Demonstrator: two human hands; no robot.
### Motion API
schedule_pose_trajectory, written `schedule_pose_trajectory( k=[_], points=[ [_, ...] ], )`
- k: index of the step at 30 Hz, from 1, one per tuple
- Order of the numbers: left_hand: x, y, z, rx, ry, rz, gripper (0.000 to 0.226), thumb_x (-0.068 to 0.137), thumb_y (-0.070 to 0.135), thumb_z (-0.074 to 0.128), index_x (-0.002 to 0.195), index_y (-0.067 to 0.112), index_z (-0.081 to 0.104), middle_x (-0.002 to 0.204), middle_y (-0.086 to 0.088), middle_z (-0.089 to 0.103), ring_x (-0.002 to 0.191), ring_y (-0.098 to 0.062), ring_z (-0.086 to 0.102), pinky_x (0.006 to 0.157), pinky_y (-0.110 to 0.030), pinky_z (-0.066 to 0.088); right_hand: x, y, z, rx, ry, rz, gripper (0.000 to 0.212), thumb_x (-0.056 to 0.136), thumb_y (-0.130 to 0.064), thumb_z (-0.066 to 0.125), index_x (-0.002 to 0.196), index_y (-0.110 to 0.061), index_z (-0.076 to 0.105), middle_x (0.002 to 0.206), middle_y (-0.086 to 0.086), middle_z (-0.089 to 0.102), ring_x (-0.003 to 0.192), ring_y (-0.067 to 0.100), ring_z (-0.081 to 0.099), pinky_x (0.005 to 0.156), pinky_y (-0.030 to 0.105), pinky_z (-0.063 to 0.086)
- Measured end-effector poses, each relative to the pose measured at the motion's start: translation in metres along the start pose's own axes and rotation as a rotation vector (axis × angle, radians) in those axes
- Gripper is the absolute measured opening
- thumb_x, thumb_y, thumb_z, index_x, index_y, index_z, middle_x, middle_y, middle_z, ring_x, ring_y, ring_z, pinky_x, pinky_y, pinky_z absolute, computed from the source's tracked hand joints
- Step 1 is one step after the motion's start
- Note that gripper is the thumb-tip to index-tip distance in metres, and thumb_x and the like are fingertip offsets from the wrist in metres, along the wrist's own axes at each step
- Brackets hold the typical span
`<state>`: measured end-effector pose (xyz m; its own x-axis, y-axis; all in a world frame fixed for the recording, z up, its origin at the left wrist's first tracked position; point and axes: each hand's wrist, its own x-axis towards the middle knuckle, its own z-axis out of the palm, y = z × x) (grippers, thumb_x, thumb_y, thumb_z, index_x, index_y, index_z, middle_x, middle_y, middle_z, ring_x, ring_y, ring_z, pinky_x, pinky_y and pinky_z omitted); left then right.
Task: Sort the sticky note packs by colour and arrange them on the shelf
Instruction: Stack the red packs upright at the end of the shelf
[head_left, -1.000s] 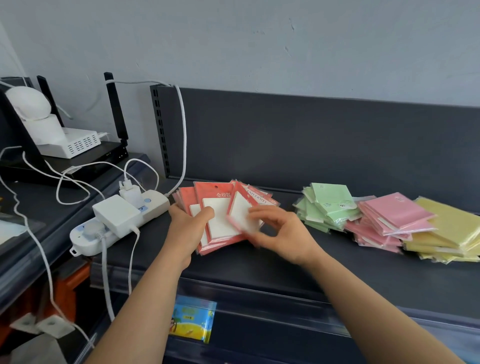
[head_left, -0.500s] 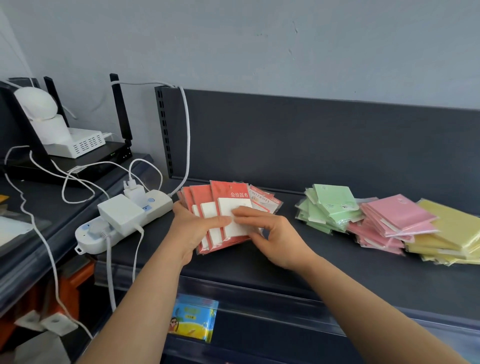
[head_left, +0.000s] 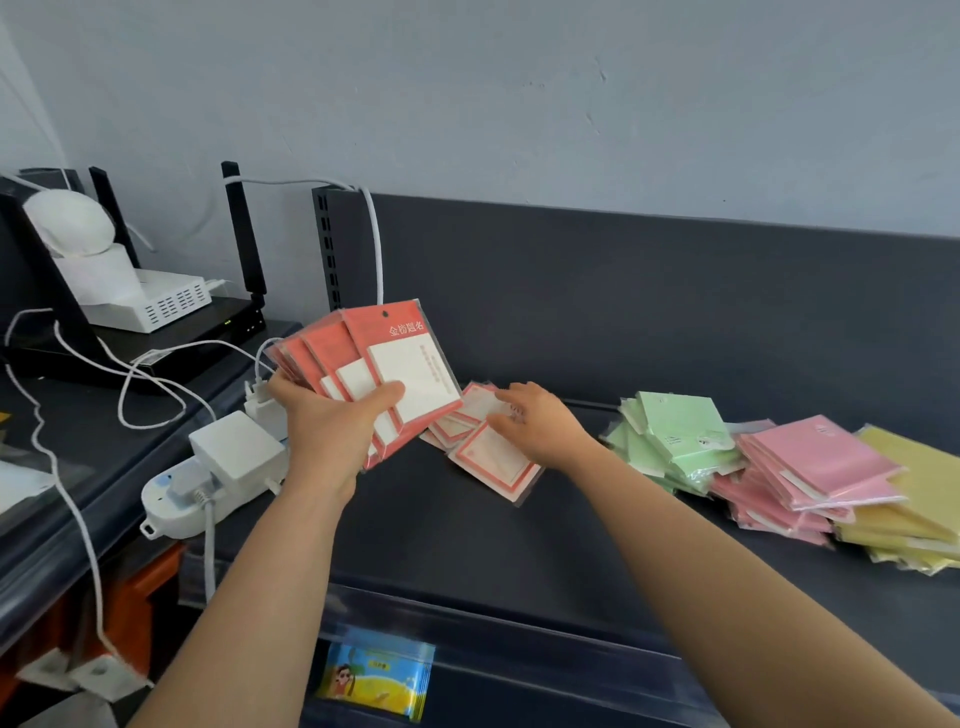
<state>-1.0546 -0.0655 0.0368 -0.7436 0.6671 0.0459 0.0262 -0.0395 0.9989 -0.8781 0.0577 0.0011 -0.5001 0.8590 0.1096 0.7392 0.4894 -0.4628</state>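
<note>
1. The left hand (head_left: 332, 428), left of the frame's centre, grips a fan of red sticky note packs (head_left: 400, 364). Its thumb lies across their fronts and its fingers are curled behind, so the fan is lifted clear of the shelf (head_left: 519, 551).
2. The front pack of the fan shows a white pad, a punched hanging hole and printed characters along its top.
3. The right hand (head_left: 543, 423) reaches in at mid-frame. Its fingers are nearly straight and rest on a few loose red-bordered packs (head_left: 491, 460) that lie flat on the shelf, just right of the fan.
4. Further right on the shelf are three overlapping heaps: green packs (head_left: 675, 436), then pink packs (head_left: 815, 467), then yellow packs (head_left: 919, 509) at the right edge of the frame.
5. At the left, a white power strip (head_left: 171, 499) with a white adapter (head_left: 236, 449) plugged in lies beside the left hand.
6. Behind it, on the desk (head_left: 62, 415) at the upper left, is a black router (head_left: 208, 332) with white cables.
7. A blue and yellow packet (head_left: 376, 675) hangs below the shelf's front lip.
</note>
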Motion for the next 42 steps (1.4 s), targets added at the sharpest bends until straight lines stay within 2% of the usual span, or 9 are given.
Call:
schedule_pose_trajectory(
  k=[6, 11, 19, 22, 26, 28, 31, 36, 42],
  points=[
    [0.023, 0.004, 0.01, 0.009, 0.033, 0.014, 0.093, 0.075, 0.02, 0.083, 0.14, 0.026, 0.017, 0.135, -0.001, 0.05, 0.12, -0.023, 0.055, 0.094, -0.044, 0.049, 0.041, -0.006, 0.013, -0.18, -0.17, 0.04, 0.058, 0.093, -0.057, 0.043, 0.147, -0.04, 0.028, 0.16, 0.001, 0.014, 0.148, 0.026, 0.009, 0.118, 0.053, 0.006],
    [0.035, 0.002, 0.014, 0.017, 0.048, 0.009, 0.092, 0.076, 0.021, 0.082, 0.141, 0.025, 0.017, 0.136, -0.002, 0.049, 0.122, -0.024, 0.054, 0.095, -0.044, 0.049, 0.043, -0.002, 0.008, -0.128, -0.311, -0.03, 0.056, 0.091, -0.06, 0.045, 0.144, -0.049, 0.03, 0.157, -0.007, 0.023, 0.143, 0.024, 0.023, 0.116, 0.05, 0.021],
    [0.039, -0.005, 0.027, -0.032, -0.005, -0.008, 0.09, 0.077, 0.02, 0.081, 0.142, 0.026, 0.018, 0.134, -0.002, 0.048, 0.117, -0.021, 0.055, 0.086, -0.037, 0.05, -0.013, -0.001, 0.001, -0.05, -0.365, -0.193, 0.053, 0.088, -0.056, 0.055, 0.138, -0.054, 0.036, 0.152, -0.014, 0.027, 0.141, 0.019, 0.02, 0.117, 0.049, 0.013],
    [0.041, -0.009, 0.034, -0.026, -0.057, -0.011, 0.09, 0.077, 0.022, 0.081, 0.141, 0.028, 0.018, 0.132, 0.0, 0.05, 0.117, -0.023, 0.056, 0.085, -0.038, 0.051, -0.033, 0.003, -0.004, 0.043, -0.438, -0.165, 0.048, 0.088, -0.053, 0.058, 0.134, -0.053, 0.044, 0.149, -0.018, 0.032, 0.136, 0.012, 0.029, 0.115, 0.041, 0.024],
    [0.042, -0.015, 0.045, -0.007, -0.158, -0.009, 0.092, 0.077, 0.019, 0.081, 0.143, 0.029, 0.017, 0.13, 0.001, 0.051, 0.116, -0.022, 0.056, 0.088, -0.042, 0.051, -0.036, 0.008, -0.018, 0.408, -0.087, -0.03, 0.028, 0.092, -0.034, 0.061, 0.119, -0.03, 0.065, 0.117, -0.015, 0.063, 0.108, 0.002, 0.06, 0.095, 0.025, 0.05],
    [0.041, -0.018, 0.051, 0.001, -0.236, -0.018, 0.094, 0.076, 0.016, 0.081, 0.143, 0.031, 0.017, 0.128, 0.0, 0.052, 0.116, -0.024, 0.057, 0.092, -0.046, 0.052, -0.025, 0.011, -0.024, 0.456, 0.073, 0.08, 0.045, 0.091, -0.035, 0.062, 0.134, -0.025, 0.053, 0.129, -0.01, 0.058, 0.12, 0.009, 0.056, 0.093, 0.021, 0.047],
    [0.041, -0.02, 0.062, -0.014, -0.373, 0.003, 0.093, 0.073, 0.007, 0.082, 0.141, 0.033, 0.023, 0.124, 0.001, 0.055, 0.111, -0.021, 0.06, 0.088, -0.044, 0.054, -0.008, 0.012, -0.026, 0.642, -0.001, 0.132, 0.075, 0.085, -0.037, 0.07, 0.148, -0.023, 0.03, 0.145, -0.007, 0.045, 0.129, 0.013, 0.049, 0.092, 0.024, 0.046],
    [0.047, -0.012, 0.085, 0.094, -0.657, 0.129, 0.083, 0.076, 0.008, 0.08, 0.135, 0.037, 0.028, 0.123, 0.002, 0.057, 0.11, -0.02, 0.062, 0.089, -0.042, 0.056, 0.005, 0.015, -0.028, 0.98, 0.054, 0.073, 0.063, 0.077, -0.014, 0.078, 0.129, -0.025, 0.045, 0.12, -0.004, 0.065, 0.106, 0.016, 0.065, 0.089, 0.037, 0.056],
    [0.065, -0.019, 0.1, 0.377, -0.873, 0.128, 0.095, 0.077, 0.002, 0.074, 0.145, 0.038, 0.017, 0.115, 0.01, 0.057, 0.108, -0.006, 0.057, 0.08, -0.022, 0.047, 0.0, 0.031, -0.013, 0.902, 0.138, 0.142, 0.071, 0.071, -0.009, 0.082, 0.125, -0.035, 0.042, 0.116, -0.009, 0.062, 0.109, 0.013, 0.062, 0.088, 0.036, 0.056]
  ],
)
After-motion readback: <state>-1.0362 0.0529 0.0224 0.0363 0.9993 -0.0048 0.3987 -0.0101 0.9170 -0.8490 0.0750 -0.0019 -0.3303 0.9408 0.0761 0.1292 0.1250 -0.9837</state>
